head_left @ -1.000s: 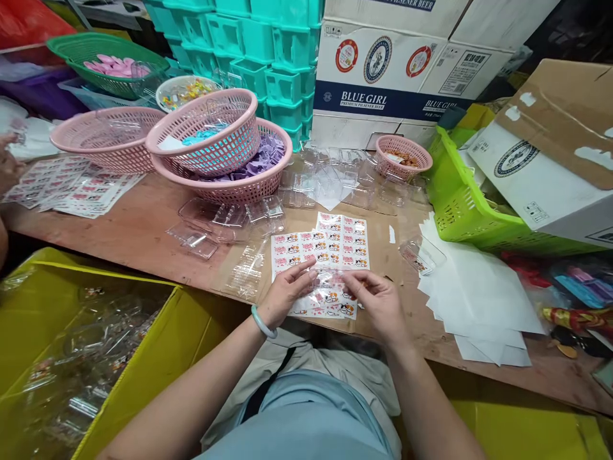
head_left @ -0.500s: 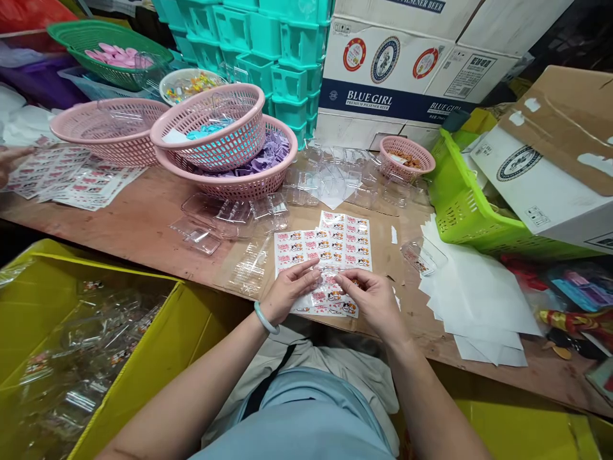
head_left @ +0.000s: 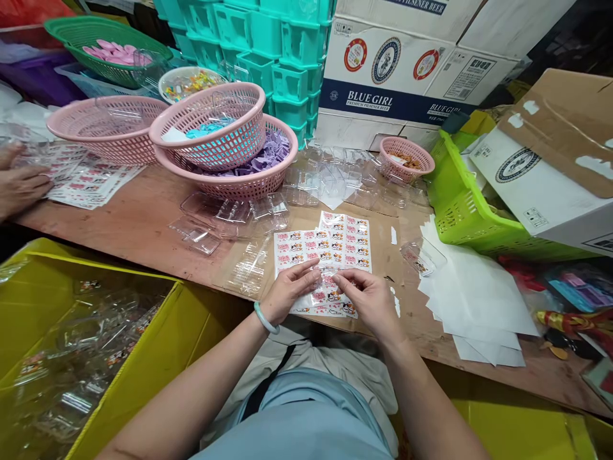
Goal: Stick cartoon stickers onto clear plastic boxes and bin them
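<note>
Right hand (head_left: 370, 299) has drawn nearer the left hand (head_left: 290, 291) over the sticker sheets (head_left: 330, 244), suggesting fine work at one spot. Whether either hand grasps anything cannot be determined.

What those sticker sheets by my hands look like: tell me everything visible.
The white, paper-like sticker sheets overlap, lying flat on brown cardboard. Pink print sits beside orange, black and white cartoon cats, in rows. The left hand and right hand partly hide the lower part; whether they touch it is unclear.
</note>
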Tool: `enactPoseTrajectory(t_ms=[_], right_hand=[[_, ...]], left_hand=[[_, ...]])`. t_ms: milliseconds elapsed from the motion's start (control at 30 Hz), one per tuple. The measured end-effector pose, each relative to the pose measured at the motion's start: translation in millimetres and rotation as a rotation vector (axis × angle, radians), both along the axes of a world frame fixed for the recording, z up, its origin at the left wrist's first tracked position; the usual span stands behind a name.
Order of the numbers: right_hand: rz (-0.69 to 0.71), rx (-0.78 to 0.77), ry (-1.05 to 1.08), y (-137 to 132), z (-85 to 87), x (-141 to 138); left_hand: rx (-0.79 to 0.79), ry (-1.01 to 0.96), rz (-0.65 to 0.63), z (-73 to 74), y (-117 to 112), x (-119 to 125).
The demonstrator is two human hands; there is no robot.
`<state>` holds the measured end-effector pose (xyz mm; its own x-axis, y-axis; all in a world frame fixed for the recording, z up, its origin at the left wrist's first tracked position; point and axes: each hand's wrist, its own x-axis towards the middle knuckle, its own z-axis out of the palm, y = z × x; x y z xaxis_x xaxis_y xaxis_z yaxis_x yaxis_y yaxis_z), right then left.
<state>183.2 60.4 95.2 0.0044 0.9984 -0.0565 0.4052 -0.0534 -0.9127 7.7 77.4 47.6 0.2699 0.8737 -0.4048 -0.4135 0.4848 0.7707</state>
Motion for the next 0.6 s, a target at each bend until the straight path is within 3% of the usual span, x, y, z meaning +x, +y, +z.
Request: enactPoseTrajectory(t_ms=[133, 333, 400, 500, 600], right_hand=[[-0.007, 0.073, -0.099, -3, -0.9, -4], [-0.114, 0.351, -0.375, -9, -12.7, -11], [-0.269, 0.344, -0.404, -8, -20.6, -3], [-0.454, 0.274, -0.287, -7, -31.5, 10], [-0.395, 0.174, -0.09, -9, -35.7, 14]], left_hand=[[0.062, 0.035, -0.023, -2.1, -1, 1], [0.173, 0.154, 0.017, -2.1, -1, 9], [0.158, 0.161, 0.018, -1.5, -2, 10], [0.163, 0.193, 0.011, 0.9, -4, 10], [0.187, 0.239, -0.008, 7.2, -9, 12]])
